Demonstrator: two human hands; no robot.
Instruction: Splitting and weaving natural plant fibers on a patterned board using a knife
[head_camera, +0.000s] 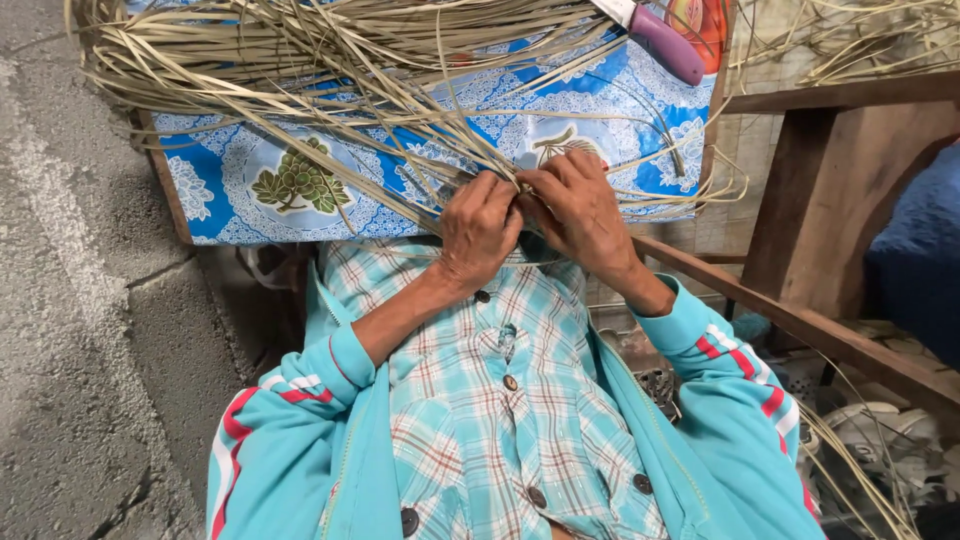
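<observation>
Two hands (530, 215) pinching straw strips (330, 70), blue patterned cloth (300, 180)

Beyond the fingertips (520, 190), a dense heap of pale dried reed strips (330, 60) crowds the blue-and-white floral tablecloth (230, 190), leaving bare cloth only to the fingers' left. A purple-handled knife (665, 45) lies further out to their right. A brown wooden bench frame (830, 180) bars the right side; grey concrete floor (70, 300) lies open left.
</observation>
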